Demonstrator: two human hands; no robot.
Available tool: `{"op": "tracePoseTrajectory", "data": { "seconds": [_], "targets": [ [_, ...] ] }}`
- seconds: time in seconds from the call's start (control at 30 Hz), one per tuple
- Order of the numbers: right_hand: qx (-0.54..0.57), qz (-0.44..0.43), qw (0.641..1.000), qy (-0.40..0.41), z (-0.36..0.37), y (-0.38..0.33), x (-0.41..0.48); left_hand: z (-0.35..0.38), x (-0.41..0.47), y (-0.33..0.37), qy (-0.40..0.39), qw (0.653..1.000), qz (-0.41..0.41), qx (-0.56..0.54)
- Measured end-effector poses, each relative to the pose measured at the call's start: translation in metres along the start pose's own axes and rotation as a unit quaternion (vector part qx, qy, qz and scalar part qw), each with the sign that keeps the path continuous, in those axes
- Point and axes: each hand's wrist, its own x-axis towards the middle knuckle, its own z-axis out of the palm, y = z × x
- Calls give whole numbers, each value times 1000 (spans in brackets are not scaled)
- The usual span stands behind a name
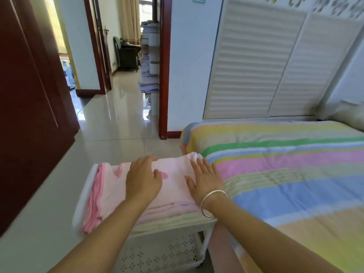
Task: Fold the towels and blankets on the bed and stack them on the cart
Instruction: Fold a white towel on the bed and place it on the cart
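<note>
A striped bed (285, 174) is seen on the right. A white cart (163, 253) is parked just beside it. Folded pink towels (175, 186) are stacked on the cart. They are pressed by the left hand (142, 180) and right hand (205, 180), 2 flat hands with fingers laid straight.

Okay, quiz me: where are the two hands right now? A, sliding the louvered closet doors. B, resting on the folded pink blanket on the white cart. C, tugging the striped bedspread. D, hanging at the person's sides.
B: the left hand and the right hand both rest palm-down on the folded pink blanket, which lies on top of the white cart beside the striped bed.
</note>
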Motion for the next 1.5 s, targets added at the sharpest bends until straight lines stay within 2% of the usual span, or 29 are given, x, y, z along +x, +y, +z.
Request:
{"op": "tracePoseTrajectory", "data": {
  "seconds": [0.1,0.27,0.33,0.47,0.57,0.7,0.8,0.87,0.97,1.07,1.13,1.2,1.33,1.43,1.5],
  "targets": [
    [6,38,999,20,-40,58,-52,8,-25,77,-15,995,73,-73],
    [3,167,985,39,-110,192,-172,56,-106,219,-85,963,182,-182],
    [-7,232,972,44,-130,245,-241,84,-150,277,-141,946,209,-202],
    [-36,333,942,17,-155,339,-378,146,-250,393,-281,891,261,-243],
    [-57,394,917,10,-169,400,-449,186,-311,448,-372,853,283,-232],
    [-100,474,874,-19,-180,476,-514,225,-359,483,-424,830,307,-190],
    [-138,531,835,-29,-181,529,-555,247,-373,492,-437,814,379,-46],
    [-151,580,800,-31,-179,560,-578,257,-370,495,-479,799,364,18],
    [-189,645,740,-21,-176,594,-601,273,-350,500,-559,785,266,12],
    [-202,667,717,10,-175,617,-607,286,-339,506,-607,756,245,33],
    [-208,660,721,40,-175,628,-607,288,-343,505,-606,749,259,58],
    [-200,638,742,50,-183,635,-603,290,-348,499,-599,752,267,63],
    [-253,570,782,-6,-199,609,-588,294,-347,493,-622,748,231,8],
    [-212,477,853,4,-205,562,-569,291,-350,494,-617,747,245,19],
    [-125,421,898,22,-215,521,-560,278,-351,496,-603,754,259,28]
  ]
}}
